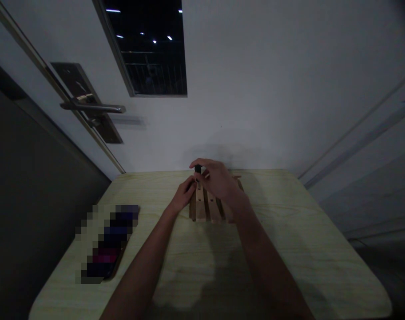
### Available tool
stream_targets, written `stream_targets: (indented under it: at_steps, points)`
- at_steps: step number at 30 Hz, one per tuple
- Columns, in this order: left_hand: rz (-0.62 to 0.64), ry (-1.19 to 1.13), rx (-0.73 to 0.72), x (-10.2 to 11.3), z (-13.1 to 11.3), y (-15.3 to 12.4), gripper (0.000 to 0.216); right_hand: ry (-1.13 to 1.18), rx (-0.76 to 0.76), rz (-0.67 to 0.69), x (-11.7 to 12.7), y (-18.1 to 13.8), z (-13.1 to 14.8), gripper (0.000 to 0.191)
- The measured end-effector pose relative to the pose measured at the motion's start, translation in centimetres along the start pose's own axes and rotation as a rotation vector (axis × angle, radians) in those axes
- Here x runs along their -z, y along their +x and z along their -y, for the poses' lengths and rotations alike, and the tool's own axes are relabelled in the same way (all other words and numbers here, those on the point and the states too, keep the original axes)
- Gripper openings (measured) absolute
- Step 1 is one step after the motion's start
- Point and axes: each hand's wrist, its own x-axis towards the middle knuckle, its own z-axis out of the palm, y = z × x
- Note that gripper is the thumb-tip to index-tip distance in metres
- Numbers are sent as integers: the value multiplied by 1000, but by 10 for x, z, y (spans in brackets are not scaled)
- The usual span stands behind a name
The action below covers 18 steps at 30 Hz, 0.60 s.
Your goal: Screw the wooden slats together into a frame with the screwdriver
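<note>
Right fingers (204,161) pinch black piece (198,169); left (188,181) touch wood (200,210).

The right hand (219,178) partly hides the wood (200,214) beneath it and the black piece (197,169) in its grip, the phone (111,244) left of the left hand (184,194) is pixelated, and the bottom edge cuts off the bench (189,262).

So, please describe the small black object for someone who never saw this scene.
On the pale table, find the slatted wooden piece near the far edge. Above its left part, the right hand holds the black object. Its black colour contrasts with the brown wood.
</note>
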Motion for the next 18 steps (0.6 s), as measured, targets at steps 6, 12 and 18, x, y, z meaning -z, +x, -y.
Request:
stream_targets:
  at_steps: [6, 12, 18]
  points:
    - [9, 2, -9, 0, -1, 0, 30, -30, -29, 26, 4, -2, 3, 31]
    - [-18, 33, 5, -1, 2, 1, 33, -12, -48, 69, 10, -3, 8, 21]
    - [-24, 44, 8, -1, 8, 2, 37, -64, -33, 49, 8, 0, 4, 11]
